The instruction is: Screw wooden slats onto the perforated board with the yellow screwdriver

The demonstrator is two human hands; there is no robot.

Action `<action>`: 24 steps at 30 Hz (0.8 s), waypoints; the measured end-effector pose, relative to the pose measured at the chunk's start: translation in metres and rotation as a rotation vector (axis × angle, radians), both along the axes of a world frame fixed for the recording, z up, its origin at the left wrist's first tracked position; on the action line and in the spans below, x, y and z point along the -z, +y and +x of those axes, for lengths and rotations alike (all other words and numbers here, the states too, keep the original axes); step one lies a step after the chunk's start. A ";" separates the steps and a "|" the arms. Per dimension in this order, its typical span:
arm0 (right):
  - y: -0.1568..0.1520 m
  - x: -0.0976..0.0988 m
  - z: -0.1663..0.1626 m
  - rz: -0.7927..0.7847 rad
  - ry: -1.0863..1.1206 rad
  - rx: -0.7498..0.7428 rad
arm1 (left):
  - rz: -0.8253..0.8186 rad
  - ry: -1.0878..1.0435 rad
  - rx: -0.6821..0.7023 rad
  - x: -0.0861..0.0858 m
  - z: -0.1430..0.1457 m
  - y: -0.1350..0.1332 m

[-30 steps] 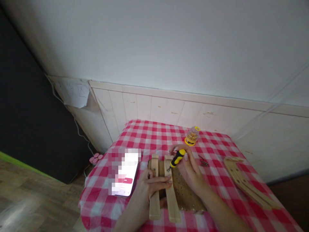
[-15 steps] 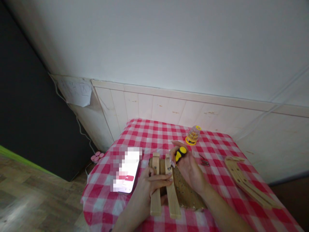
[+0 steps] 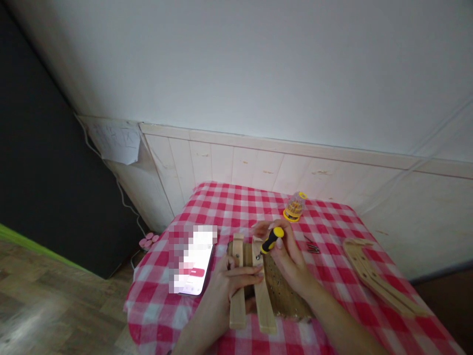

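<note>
- The right hand (image 3: 287, 260) is closed around a yellow-and-black screwdriver (image 3: 271, 241), with the fingers wrapped over the handle.
- The screwdriver is tilted, and its tip is pointed down and to the left of the grip onto the top of the right wooden slat (image 3: 263, 296).
- The left hand (image 3: 229, 282) is laid across two parallel slats, the left wooden slat (image 3: 237, 301) and the right one. The fingers are stretched almost straight over both. Whether the thumb is closed underneath cannot be told.
- The screwdriver tip is met just beyond the left hand's fingertips.
- A perforated wooden board (image 3: 284, 293) is seen under the slats and beneath the right wrist.
- A phone (image 3: 195, 266) with a lit screen is lying just to the left of the left hand, apart from it.
- A clear bit holder with a yellow base (image 3: 294, 207) is standing beyond the right hand, near it.
- A few small dark bits (image 3: 312, 247) are scattered just to the right of the right hand.
- A curved wooden frame piece (image 3: 375, 278) is lying well to the right of the grip.
- Everything is resting on a red-and-white checked tablecloth (image 3: 229, 203).
</note>
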State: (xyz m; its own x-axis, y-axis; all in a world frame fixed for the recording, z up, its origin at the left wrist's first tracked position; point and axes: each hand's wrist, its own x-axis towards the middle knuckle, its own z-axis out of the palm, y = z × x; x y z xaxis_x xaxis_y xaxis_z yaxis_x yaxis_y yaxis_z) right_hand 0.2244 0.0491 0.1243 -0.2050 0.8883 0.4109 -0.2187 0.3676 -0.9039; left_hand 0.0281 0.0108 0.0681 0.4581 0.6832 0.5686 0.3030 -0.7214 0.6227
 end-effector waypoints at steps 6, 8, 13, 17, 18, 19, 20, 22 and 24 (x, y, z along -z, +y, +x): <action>0.000 -0.005 -0.006 -0.060 0.064 0.000 | -0.032 0.003 -0.019 0.005 0.001 -0.001; 0.000 -0.007 -0.007 -0.106 0.124 -0.022 | -0.027 -0.003 -0.023 0.004 0.000 -0.001; 0.003 -0.006 -0.008 -0.134 0.151 -0.058 | -0.012 -0.014 0.001 0.001 0.000 -0.001; 0.003 0.002 -0.003 -0.076 0.051 -0.011 | -0.028 -0.009 -0.007 0.003 0.001 -0.001; 0.003 0.003 -0.002 -0.061 0.025 0.001 | -0.026 -0.018 -0.014 0.005 0.001 0.000; 0.003 0.003 -0.001 -0.049 0.007 0.011 | -0.024 -0.024 -0.019 0.006 0.001 0.000; 0.002 0.003 -0.001 -0.039 -0.002 0.018 | -0.022 -0.026 -0.019 0.007 0.002 0.000; 0.002 0.002 -0.001 -0.029 -0.002 0.006 | -0.027 -0.019 -0.008 0.008 0.002 0.001; 0.002 0.002 -0.001 -0.027 0.003 -0.016 | -0.053 0.003 -0.004 0.007 0.002 0.001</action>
